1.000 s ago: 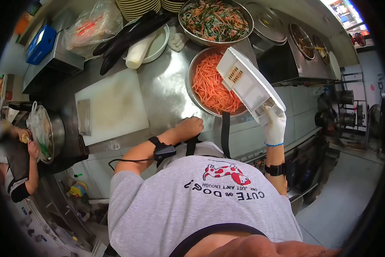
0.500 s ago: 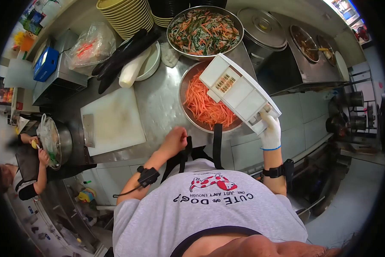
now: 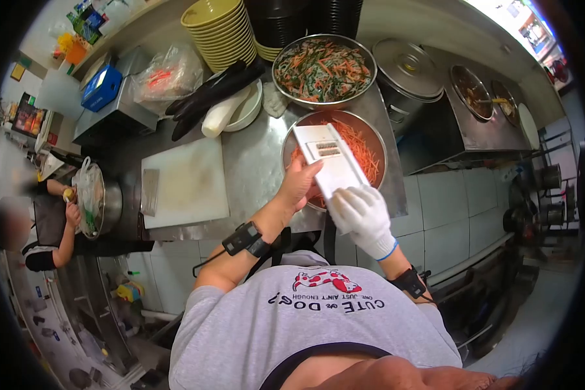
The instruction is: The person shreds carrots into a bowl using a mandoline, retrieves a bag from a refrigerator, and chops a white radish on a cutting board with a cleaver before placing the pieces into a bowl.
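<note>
A white mandoline slicer point(image 3: 331, 151) is tilted over a metal bowl point(image 3: 289, 144) of shredded carrot point(image 3: 366, 155). My bare left hand point(image 3: 297, 183) is closed on the slicer's left edge, its thumb lying on the face near the blade slot. My right hand point(image 3: 365, 216), in a white knit glove with a blue cuff, is closed over the near end of the slicer; its fingertips are partly hidden. The slicer and both hands cover part of the carrot and of the bowl's near rim.
Behind stands a bowl of mixed shredded vegetables point(image 3: 325, 73). To the left are a cutting board point(image 3: 191, 185) with a cleaver point(image 3: 150, 192), dark long vegetables point(image 3: 208, 94) and stacked yellow bowls point(image 3: 221, 32). A lidded pot point(image 3: 406, 68) stands right; a co-worker point(image 3: 52, 224) works far left.
The slicer has swung from the right to over the bowl, its face turned up. My left hand has risen from the table edge and taken hold of it. The right hand has moved left.
</note>
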### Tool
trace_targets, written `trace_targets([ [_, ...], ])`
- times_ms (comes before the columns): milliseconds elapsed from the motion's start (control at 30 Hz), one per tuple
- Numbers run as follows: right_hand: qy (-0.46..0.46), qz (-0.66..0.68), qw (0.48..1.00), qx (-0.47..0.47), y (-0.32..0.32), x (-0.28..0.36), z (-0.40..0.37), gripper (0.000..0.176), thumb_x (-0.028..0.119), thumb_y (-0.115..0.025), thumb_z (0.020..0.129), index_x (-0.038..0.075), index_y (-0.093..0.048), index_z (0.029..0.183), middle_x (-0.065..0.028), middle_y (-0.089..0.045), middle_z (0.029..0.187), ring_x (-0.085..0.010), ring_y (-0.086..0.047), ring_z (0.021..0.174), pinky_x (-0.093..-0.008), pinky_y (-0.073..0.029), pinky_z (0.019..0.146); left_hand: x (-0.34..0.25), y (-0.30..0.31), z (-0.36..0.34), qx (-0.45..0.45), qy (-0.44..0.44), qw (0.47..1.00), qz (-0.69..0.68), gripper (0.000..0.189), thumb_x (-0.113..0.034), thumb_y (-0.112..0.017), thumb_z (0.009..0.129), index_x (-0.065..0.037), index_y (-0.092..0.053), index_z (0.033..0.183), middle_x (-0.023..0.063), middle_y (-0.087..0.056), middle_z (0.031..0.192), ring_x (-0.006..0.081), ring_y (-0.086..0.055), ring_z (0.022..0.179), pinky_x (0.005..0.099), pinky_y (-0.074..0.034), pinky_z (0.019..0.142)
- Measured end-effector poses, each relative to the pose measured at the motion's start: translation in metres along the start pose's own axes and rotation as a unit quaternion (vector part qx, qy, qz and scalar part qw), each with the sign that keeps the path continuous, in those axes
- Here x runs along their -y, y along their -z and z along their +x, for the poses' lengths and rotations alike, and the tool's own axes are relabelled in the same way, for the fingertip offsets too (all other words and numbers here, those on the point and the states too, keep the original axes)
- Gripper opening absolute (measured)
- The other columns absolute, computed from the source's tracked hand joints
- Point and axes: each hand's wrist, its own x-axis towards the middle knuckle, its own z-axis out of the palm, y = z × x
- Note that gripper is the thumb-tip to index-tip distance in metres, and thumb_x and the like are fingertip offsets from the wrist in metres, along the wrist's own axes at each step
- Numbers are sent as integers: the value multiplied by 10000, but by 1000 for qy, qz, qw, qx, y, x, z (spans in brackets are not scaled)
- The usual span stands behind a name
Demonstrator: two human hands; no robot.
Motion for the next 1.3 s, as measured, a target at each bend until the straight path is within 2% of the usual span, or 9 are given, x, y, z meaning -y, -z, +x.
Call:
trace_targets([
  [467, -254, 63, 958, -115, -76, -27, 52, 644, 236, -729, 767, -9, -477, 1306, -212, -597, 1166, -386, -586, 1035, -429, -444, 952, -8, 31, -33, -7, -100, 991, 94, 382, -48, -457, 875, 8, -493, 1251, 105, -606, 1142, 196, -595, 1008, 328, -480, 908],
  [600, -382, 352, 841, -151, -93, -58, 40, 591, 392, -582, 930, -19, -459, 1337, -168, -592, 1244, -311, -589, 1111, -390, -464, 952, -7, 38, -36, -12, -59, 995, 84, 327, -90, -474, 935, 5, -511, 1246, 124, -623, 1135, 208, -616, 1009, 346, -506, 895],
  [667, -334, 797, 495, -89, -82, -75, 34, 506, 370, -489, 989, -9, -480, 1324, -150, -595, 1243, -282, -598, 1110, -390, -479, 945, -2, 47, -35, 35, -19, 999, -13, 299, -147, -483, 973, 12, -533, 1222, 140, -636, 1124, 233, -642, 993, 376, -534, 884],
  [800, -369, 857, 354, -66, -86, -64, 28, 380, 262, -487, 994, 20, -518, 1286, -153, -617, 1188, -277, -633, 1031, -411, -512, 921, -9, 32, -31, -24, 14, 999, -21, 279, -160, -490, 980, 46, -569, 1151, 152, -648, 1098, 267, -663, 971, 400, -553, 867],
  [900, -341, 838, 414, -100, -110, -68, 22, 353, 199, -504, 982, 16, -518, 1283, -159, -615, 1192, -286, -634, 1032, -413, -518, 925, -7, 31, -18, -23, 19, 998, -59, 296, -163, -493, 979, 49, -546, 1180, 156, -643, 1106, 275, -665, 968, 414, -560, 850],
  [1133, -363, 853, 375, -16, -108, -93, 13, 343, 138, -495, 973, -9, -505, 1282, -161, -610, 1199, -285, -625, 1056, -394, -520, 932, -12, 2, -28, -58, 17, 998, -9, 304, -181, -495, 984, 41, -540, 1187, 158, -642, 1094, 279, -664, 966, 435, -561, 840],
  [1200, -304, 815, 493, 13, -120, -104, 2, 358, 147, -475, 974, 2, -496, 1300, -166, -603, 1215, -276, -617, 1068, -380, -518, 934, -18, -6, -30, -78, 18, 997, 6, 311, -189, -495, 987, 26, -536, 1208, 158, -644, 1095, 281, -667, 953, 437, -559, 835],
  [1233, -366, 850, 378, 8, -111, -94, 8, 394, 226, -443, 985, 16, -490, 1315, -168, -592, 1233, -275, -607, 1078, -386, -507, 945, -10, 2, -21, -60, 17, 998, 5, 322, -193, -495, 988, 20, -529, 1227, 158, -645, 1103, 281, -666, 953, 445, -554, 840],
  [1300, -354, 864, 356, 39, -85, -75, 24, 483, 366, -393, 991, 23, -490, 1316, -176, -576, 1250, -313, -599, 1073, -440, -490, 957, 7, 9, -8, -52, -6, 999, 11, 346, -198, -494, 989, 12, -514, 1264, 155, -645, 1122, 281, -662, 965, 462, -541, 855],
])
